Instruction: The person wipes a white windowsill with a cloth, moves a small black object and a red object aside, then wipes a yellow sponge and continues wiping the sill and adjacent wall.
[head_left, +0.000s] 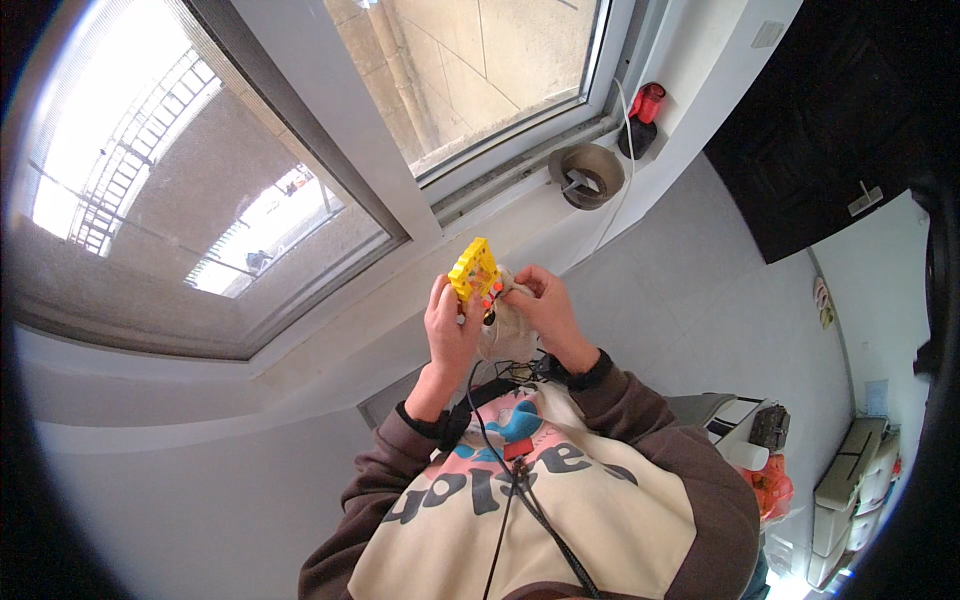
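Observation:
Near the windowsill, my left hand (454, 322) grips a bright yellow, wavy-edged piece (470, 266) with colored markings on its face. It looks like a small plastic toy. An off-white soft item (506, 337), perhaps plush or cloth, hangs between my hands, and small red-orange and black parts (489, 304) show where it meets the yellow piece. The fingers of my right hand (546, 304) pinch the off-white item near its top. My fingers partly cover both things, and I cannot tell whether the two are joined.
A window with a white frame (330, 112) and a sill is ahead. A brown pot (589, 176), a red-and-black object (646, 112) and a white cable (626, 142) are on the sill. Dark cords (517, 480) hang down my front. A dark door (825, 127) stands at right, a sofa (855, 495) behind.

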